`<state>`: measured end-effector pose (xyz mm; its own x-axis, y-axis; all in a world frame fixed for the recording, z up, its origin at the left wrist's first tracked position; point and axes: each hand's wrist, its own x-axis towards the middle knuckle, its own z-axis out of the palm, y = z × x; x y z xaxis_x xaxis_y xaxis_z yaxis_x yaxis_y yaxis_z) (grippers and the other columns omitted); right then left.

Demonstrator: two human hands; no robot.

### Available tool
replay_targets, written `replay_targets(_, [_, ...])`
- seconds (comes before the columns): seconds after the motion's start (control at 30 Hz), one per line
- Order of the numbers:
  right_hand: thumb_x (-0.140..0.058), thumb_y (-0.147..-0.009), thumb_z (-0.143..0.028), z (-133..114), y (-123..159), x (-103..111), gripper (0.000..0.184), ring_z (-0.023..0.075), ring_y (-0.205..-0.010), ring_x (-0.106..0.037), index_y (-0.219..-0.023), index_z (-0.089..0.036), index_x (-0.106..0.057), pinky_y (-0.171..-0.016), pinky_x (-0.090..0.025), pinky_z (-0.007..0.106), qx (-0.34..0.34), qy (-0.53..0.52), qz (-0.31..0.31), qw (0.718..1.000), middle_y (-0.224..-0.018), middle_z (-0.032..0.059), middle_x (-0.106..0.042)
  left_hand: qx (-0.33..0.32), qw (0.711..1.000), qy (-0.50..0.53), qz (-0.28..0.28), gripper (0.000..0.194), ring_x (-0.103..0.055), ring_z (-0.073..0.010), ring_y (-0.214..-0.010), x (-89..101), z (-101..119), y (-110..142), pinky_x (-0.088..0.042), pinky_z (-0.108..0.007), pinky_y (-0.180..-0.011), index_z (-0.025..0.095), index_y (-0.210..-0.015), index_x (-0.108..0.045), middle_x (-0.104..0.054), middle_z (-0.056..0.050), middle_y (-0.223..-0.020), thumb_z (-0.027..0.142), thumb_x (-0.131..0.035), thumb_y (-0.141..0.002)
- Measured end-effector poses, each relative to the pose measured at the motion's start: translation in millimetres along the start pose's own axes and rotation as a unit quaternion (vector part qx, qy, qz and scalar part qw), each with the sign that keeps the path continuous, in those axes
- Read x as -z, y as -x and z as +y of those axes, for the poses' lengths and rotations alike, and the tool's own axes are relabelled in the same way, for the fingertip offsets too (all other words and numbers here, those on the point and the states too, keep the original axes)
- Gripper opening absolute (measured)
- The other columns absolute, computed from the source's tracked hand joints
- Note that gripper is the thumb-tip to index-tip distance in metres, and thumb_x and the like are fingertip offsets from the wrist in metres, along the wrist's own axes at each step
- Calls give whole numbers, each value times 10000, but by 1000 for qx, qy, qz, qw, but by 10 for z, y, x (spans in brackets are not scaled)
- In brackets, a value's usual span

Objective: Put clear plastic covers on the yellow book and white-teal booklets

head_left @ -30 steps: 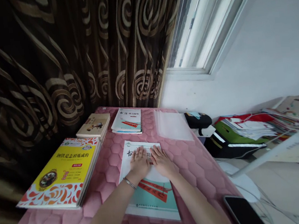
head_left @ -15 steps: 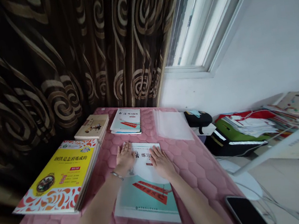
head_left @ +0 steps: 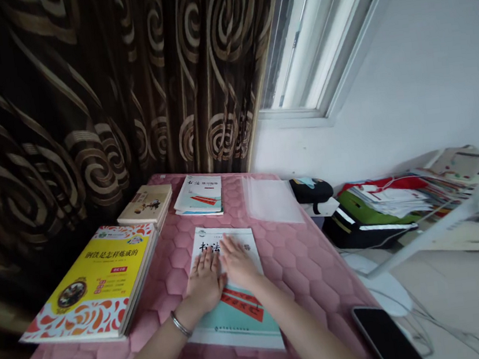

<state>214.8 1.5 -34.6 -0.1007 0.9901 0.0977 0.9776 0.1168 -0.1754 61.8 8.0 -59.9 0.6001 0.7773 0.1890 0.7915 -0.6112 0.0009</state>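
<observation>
both hands have shifted since half a second ago: the left hand (head_left: pixel 205 283) has come in off the book's far left corner and a little nearer, and the right hand (head_left: pixel 239 266) has crossed from the right edge to the middle of the cover. from my end i see a pink quilted tabletop (head_left: pixel 298 271) with a good deal around the work. just left of my left forearm lies a thick yellow book (head_left: pixel 98 278), with a beige stack (head_left: pixel 146 204) beyond it. a small pile of white-and-teal books (head_left: pixel 198 193) sits ahead, and a clear sheet (head_left: pixel 272 200) lies to its right. near my right forearm there is a dark phone (head_left: pixel 387 336) by the table's edge; past that edge, a heap of papers (head_left: pixel 390 201) is too blurred for me to sort out. the calligraphy book (head_left: pixel 237 315) lies flat and closed in front of me, between the yellow book and the phone. both my hands rest on it palm down, fingers stretched out and slightly spread, gripping nothing — the right ones cover part of the title. my left thumb is right by the right hand — touching or just apart, i can't tell.
</observation>
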Motion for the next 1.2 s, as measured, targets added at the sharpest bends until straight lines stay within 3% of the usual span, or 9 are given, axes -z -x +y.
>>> replay_targets(0.13, [-187, -1023, -411, -100, -146, -99, 593, 206, -1480, -197, -1499, -95, -347, -1201, -185, 377, 44, -36, -5, 998, -1589, 112, -240, -6, 1000, 1, -7, 585, -305, -279, -1446, 18, -1, -29, -229, -446, -1188, 81, -1461, -410, -358, -169, -1545, 391, -352, -968])
replay_targets(0.33, [-179, -1019, -403, 494, -251, 46, 623, 225, -1490, -144, -1519, -39, -256, -1208, -120, 411, -90, 20, -38, 995, -1593, 147, -200, 1, 1000, 9, 3, 600, -290, -265, -1454, -22, -6, -23, -245, -442, -1182, 105, -1491, -355, -303, -155, -1571, 408, -347, -973])
replay_targets(0.47, [-200, -1016, -364, 533, -233, 138, 613, 263, -1486, -159, -1506, -3, -265, -1206, -91, 458, -122, 52, -46, 990, -1579, 183, -220, 4, 1000, 14, 6, 604, -300, -274, -1449, -24, -3, -28, -251, -452, -1179, 100, -1490, -357, -297, -161, -1571, 406, -356, -969])
replay_targets(0.57, [-239, -1011, -355, 262, -60, 76, 617, 288, -1484, -155, -1488, 32, -286, -1204, -103, 469, -117, 53, -41, 991, -1567, 219, -224, 7, 1000, 19, -6, 605, -295, -277, -1451, 31, 20, -26, -245, -447, -1182, 99, -1493, -353, -291, -161, -1573, 403, -350, -970])
replay_targets(0.7, [-222, -1012, -345, -72, 430, -120, 602, 272, -1482, -163, -1488, 14, -307, -1206, -157, 439, -64, 26, 0, 998, -1577, 189, -202, 5, 999, 31, -14, 591, -273, -260, -1461, 98, 41, -15, -225, -429, -1193, 92, -1485, -369, -297, -160, -1572, 390, -336, -975])
replay_targets(0.9, [-225, -1013, -355, 38, 924, -207, 587, 238, -1470, -217, -1492, -30, -327, -1198, -234, 420, -57, 24, 18, 998, -1580, 140, -203, 21, 997, 56, -43, 607, -221, -251, -1479, 198, 32, -24, -187, -413, -1210, 101, -1508, -322, -221, -133, -1601, 382, -324, -970])
replay_targets(1.0, [-246, -1005, -305, 120, 944, -225, 565, 233, -1467, -229, -1487, -22, -333, -1198, -242, 409, -57, 31, 22, 998, -1578, 144, -217, 70, 992, 61, -86, 623, -186, -272, -1486, 304, 226, -59, -162, -452, -1214, 67, -1516, -282, -186, -151, -1603, 335, -330, -956])
replay_targets(1.1, [-315, -959, -213, 153, 949, -287, 555, 241, -1471, -214, -1478, -22, -354, -1198, -247, 409, -42, 45, 36, 997, -1573, 154, -250, 106, 980, 79, -146, 610, -181, -287, -1484, 352, 587, -62, -194, -470, -1204, 27, -1502, -294, -197, -170, -1594, 270, -333, -943])
replay_targets(1.2, [-329, -922, -143, 177, 969, -341, 572, 229, -1475, -203, -1485, -43, -351, -1198, -252, 396, -26, 53, 48, 997, -1573, 142, -271, 82, 984, 107, -116, 562, -194, -243, -1485, 276, 838, 34, -220, -441, -1203, 103, -1506, -323, -237, -105, -1596, 284, -253, -979])
